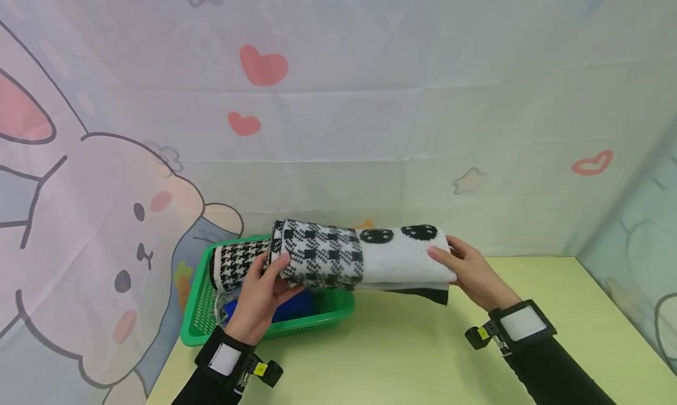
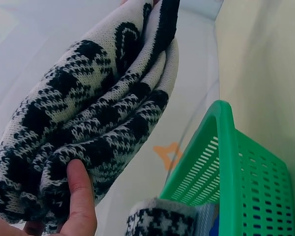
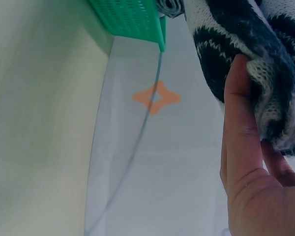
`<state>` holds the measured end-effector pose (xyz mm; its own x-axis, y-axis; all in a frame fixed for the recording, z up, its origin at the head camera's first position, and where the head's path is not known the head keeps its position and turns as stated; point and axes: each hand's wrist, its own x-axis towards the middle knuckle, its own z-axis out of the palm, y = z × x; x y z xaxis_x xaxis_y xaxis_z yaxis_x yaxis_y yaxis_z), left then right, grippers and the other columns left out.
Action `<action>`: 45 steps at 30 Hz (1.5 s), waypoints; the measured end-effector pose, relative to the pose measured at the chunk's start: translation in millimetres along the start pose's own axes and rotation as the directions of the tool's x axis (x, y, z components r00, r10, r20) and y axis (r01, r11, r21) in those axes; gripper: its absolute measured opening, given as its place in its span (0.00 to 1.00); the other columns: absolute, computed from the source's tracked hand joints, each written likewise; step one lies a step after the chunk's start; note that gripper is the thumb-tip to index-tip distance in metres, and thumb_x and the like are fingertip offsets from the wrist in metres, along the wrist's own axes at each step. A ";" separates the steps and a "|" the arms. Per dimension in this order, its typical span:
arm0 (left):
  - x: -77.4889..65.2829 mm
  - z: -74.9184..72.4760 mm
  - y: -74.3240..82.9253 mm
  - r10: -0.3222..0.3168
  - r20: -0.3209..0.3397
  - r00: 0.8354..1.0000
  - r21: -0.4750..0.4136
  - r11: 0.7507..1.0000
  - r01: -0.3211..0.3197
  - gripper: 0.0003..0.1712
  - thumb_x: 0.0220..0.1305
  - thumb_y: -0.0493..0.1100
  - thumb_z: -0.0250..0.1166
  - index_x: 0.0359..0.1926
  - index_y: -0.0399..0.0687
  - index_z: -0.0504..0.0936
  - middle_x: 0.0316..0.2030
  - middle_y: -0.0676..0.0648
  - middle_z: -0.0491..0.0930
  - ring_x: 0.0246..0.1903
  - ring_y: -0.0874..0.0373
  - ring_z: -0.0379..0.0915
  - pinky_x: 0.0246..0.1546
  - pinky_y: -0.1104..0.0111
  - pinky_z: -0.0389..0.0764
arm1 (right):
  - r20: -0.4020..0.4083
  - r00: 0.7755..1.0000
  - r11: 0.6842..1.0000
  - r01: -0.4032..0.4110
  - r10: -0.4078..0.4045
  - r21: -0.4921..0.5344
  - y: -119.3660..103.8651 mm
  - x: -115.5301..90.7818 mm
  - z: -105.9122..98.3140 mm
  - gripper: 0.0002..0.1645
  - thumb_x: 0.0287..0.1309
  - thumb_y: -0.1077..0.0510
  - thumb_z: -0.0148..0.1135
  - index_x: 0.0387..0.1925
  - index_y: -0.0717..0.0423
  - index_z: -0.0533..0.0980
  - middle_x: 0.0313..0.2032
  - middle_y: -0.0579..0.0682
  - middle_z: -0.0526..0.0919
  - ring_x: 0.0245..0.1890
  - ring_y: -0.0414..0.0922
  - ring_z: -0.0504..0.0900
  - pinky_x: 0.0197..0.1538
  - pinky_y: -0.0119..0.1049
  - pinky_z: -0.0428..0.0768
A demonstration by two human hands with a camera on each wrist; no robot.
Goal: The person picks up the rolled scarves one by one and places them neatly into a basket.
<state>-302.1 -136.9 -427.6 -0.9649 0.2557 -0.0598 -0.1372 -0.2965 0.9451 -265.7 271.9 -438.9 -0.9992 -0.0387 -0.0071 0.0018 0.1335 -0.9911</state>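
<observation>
A folded black-and-white knit scarf [image 1: 322, 255], checked on its left part and white with black oval patches on its right, is held up level between both hands. My left hand [image 1: 259, 302] grips its left end, thumb on the near face. At the other end my right hand [image 1: 473, 273] pinches the folded layers between thumb and fingers. Stacked folds of the scarf [image 2: 83, 103] show in the left wrist view. The scarf's left end overlaps a green plastic basket [image 1: 198, 317], which holds a houndstooth knit piece [image 1: 238, 264] and a blue item [image 1: 296, 306].
The basket stands at the left of a pale yellow table [image 1: 402, 346], close to the back. Behind it hangs a printed cloth backdrop [image 1: 359, 129] with hearts, stars and a rabbit. A cable [image 1: 658, 323] hangs at the far right.
</observation>
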 end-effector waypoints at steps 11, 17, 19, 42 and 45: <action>-10.1 -20.9 8.1 -0.008 -0.062 0.998 0.051 0.999 0.011 0.48 0.83 0.51 0.61 0.87 0.52 0.41 0.76 0.35 0.61 0.68 0.37 0.75 0.66 0.53 0.83 | 0.048 0.999 1.000 0.002 -0.002 0.008 -1.6 13.5 23.1 0.44 0.82 0.50 0.58 0.84 0.63 0.51 0.65 0.64 0.73 0.51 0.43 0.82 0.53 0.35 0.87; -13.6 -28.2 11.8 -0.008 -0.099 0.995 0.075 0.997 0.015 0.51 0.83 0.52 0.60 0.87 0.52 0.34 0.78 0.34 0.59 0.71 0.35 0.71 0.65 0.55 0.84 | 0.067 0.998 1.000 0.003 -0.003 0.005 -4.3 19.0 32.0 0.44 0.81 0.49 0.59 0.84 0.63 0.51 0.67 0.67 0.72 0.52 0.44 0.82 0.55 0.36 0.87; -14.7 -31.1 13.1 -0.007 -0.108 0.994 0.077 0.997 0.015 0.50 0.84 0.51 0.59 0.87 0.53 0.34 0.78 0.34 0.58 0.71 0.36 0.71 0.65 0.55 0.84 | 0.073 0.997 1.000 0.004 -0.005 0.005 -5.5 21.3 34.9 0.44 0.81 0.49 0.59 0.84 0.63 0.51 0.68 0.68 0.71 0.53 0.45 0.82 0.55 0.36 0.87; -28.5 -68.1 29.2 -0.023 -0.161 0.987 0.053 0.998 0.032 0.39 0.84 0.54 0.58 0.83 0.54 0.48 0.72 0.43 0.61 0.55 0.57 0.84 0.62 0.56 0.86 | 0.158 0.987 0.998 0.030 -0.038 0.053 -14.1 43.8 74.2 0.42 0.80 0.52 0.60 0.82 0.65 0.55 0.70 0.70 0.69 0.54 0.49 0.80 0.58 0.43 0.87; -30.0 -74.2 29.9 -0.025 -0.175 0.984 0.060 0.998 0.036 0.38 0.84 0.55 0.58 0.82 0.54 0.50 0.71 0.44 0.61 0.55 0.56 0.83 0.62 0.56 0.86 | 0.169 0.985 0.997 0.030 -0.041 0.067 -13.5 47.4 80.1 0.40 0.80 0.53 0.60 0.81 0.65 0.57 0.69 0.69 0.70 0.53 0.48 0.81 0.57 0.43 0.87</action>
<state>-293.8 -221.6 -421.4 -0.9855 0.0976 -0.1390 -0.1583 -0.2312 0.9599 -310.0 189.0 -436.5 -0.9773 -0.2113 0.0115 -0.0258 0.0652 -0.9975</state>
